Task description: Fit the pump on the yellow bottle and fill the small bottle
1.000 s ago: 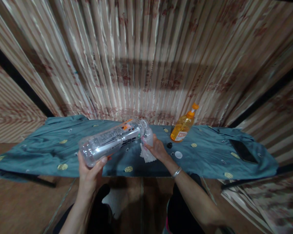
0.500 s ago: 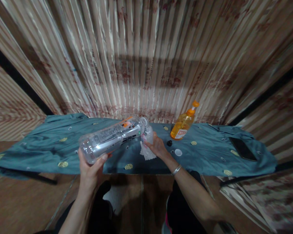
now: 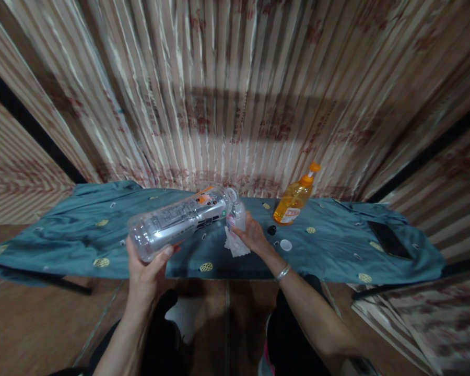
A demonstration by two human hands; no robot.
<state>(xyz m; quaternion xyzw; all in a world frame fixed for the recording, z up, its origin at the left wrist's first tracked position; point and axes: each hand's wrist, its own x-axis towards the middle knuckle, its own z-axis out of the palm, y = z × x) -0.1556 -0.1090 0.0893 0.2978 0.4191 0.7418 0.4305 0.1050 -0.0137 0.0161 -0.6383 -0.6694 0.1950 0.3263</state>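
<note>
A large clear plastic bottle (image 3: 180, 222) with a printed label lies tilted in the air, its neck pointing right and its base toward me. My left hand (image 3: 147, 261) is wrapped round it near the base. At its mouth stands a small clear bottle (image 3: 238, 214), which my right hand (image 3: 254, 232) grips from the right side. The two mouths meet or nearly meet; I cannot tell whether liquid passes between them. Beneath the small bottle lies a crumpled white tissue (image 3: 237, 246) on the cloth.
An orange pump bottle (image 3: 292, 203) holding yellow liquid stands at the back right. A small black cap (image 3: 272, 230) and a white round lid (image 3: 285, 245) lie right of my right hand. Farther right rests a black phone (image 3: 389, 240). The green patterned cloth (image 3: 66, 235) covers the table.
</note>
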